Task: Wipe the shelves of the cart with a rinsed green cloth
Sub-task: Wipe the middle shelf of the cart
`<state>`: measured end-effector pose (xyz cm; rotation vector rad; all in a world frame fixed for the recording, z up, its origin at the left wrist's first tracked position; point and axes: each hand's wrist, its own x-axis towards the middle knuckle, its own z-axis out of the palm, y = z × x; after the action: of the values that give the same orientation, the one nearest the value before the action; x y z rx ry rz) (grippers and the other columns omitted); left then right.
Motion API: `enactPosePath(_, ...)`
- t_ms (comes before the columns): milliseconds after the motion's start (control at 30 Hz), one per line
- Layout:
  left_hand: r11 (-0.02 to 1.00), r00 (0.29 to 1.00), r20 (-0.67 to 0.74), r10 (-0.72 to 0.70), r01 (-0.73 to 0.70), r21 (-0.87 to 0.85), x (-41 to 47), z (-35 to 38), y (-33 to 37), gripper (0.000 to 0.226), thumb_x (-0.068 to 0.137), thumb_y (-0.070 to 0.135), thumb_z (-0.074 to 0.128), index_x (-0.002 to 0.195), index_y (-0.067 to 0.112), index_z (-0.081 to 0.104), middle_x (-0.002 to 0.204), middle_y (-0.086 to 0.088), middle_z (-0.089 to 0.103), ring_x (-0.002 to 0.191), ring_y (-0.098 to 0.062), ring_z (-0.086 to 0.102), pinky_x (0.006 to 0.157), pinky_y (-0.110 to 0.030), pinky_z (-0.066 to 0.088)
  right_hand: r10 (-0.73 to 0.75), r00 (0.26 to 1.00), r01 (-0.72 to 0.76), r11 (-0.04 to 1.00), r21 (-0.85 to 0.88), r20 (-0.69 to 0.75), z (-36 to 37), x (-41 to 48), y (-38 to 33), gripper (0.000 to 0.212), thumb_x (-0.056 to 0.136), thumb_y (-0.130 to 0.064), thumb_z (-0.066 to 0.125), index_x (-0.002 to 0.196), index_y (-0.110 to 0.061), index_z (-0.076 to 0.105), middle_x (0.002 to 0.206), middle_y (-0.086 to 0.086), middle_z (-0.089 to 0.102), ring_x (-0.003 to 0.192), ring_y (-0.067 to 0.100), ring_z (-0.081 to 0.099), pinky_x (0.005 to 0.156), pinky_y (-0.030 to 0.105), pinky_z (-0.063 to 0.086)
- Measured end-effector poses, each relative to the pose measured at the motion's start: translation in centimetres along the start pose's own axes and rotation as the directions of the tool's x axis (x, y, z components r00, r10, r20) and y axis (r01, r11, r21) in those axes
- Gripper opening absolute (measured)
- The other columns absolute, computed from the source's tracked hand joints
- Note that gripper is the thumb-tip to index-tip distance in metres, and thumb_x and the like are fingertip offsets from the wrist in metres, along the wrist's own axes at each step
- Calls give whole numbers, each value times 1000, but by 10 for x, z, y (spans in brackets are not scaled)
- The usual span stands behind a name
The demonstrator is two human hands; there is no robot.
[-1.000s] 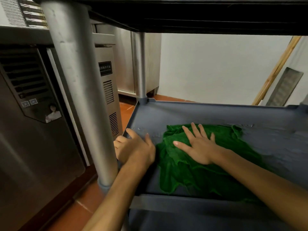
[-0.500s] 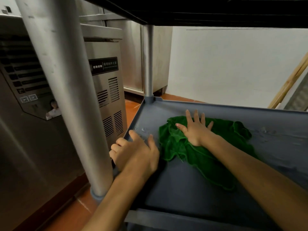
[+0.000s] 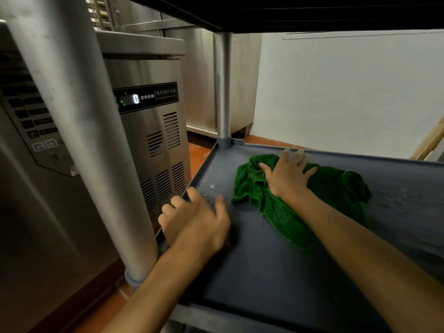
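Pressing flat with spread fingers, the right hand (image 3: 286,175) pins the cloth (image 3: 336,188) to the shelf (image 3: 264,272) near its far left corner. The left hand (image 3: 194,219) braces on the shelf's left rim, fingers curled over the edge.

Handling judgement: the cloth looks soft, limp and damp. It should be light to move but prone to bunching, so hold it by palm pressure on its middle, not by a corner. Water beads (image 3: 212,187) lie beside the left hand, so the surface is likely slick.

Writing: the black panel (image 3: 165,93) on the steel machine (image 3: 144,145) carries white Chinese characters, apparently 商用制冷专家, beside a lit display.
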<state>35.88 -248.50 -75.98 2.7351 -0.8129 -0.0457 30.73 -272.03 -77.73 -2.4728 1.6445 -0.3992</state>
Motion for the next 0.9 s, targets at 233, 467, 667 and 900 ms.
enactPosePath(233,1000,1000,1,10,-10,2,-2,0,-4,81,101,63,29,159,7,19,150,-25,41,134,-41,43,108,-47,35,-185,966,189,982,-6,180,-6,-28,23,80,97,-68,28,160,-28,-2,167,11,-2,154,33,-5,118,66,-1)
enactPosePath(467,997,1000,7,11,-10,-78,0,-5,-8,76,103,57,27,160,7,20,152,-25,42,133,-43,47,106,-48,38,-336,903,365,928,-69,267,-26,-69,36,78,98,-62,30,160,-26,-1,167,9,-1,153,33,-2,121,60,9)
enactPosePath(667,998,1000,12,23,-23,-58,-4,-3,-10,80,103,60,27,160,5,17,153,-26,39,135,-43,44,107,-49,37,-527,772,574,818,-34,355,-40,-129,56,78,97,-64,30,158,-35,-10,168,6,-9,154,28,-10,124,52,7)
enactPosePath(900,973,979,31,201,-196,-125,-23,1,-22,70,105,57,23,158,11,25,166,-28,6,156,-39,3,123,-56,8,-580,722,604,794,65,378,-61,-152,73,76,98,-60,41,155,-48,-6,167,-3,-16,152,19,-18,124,52,-4)
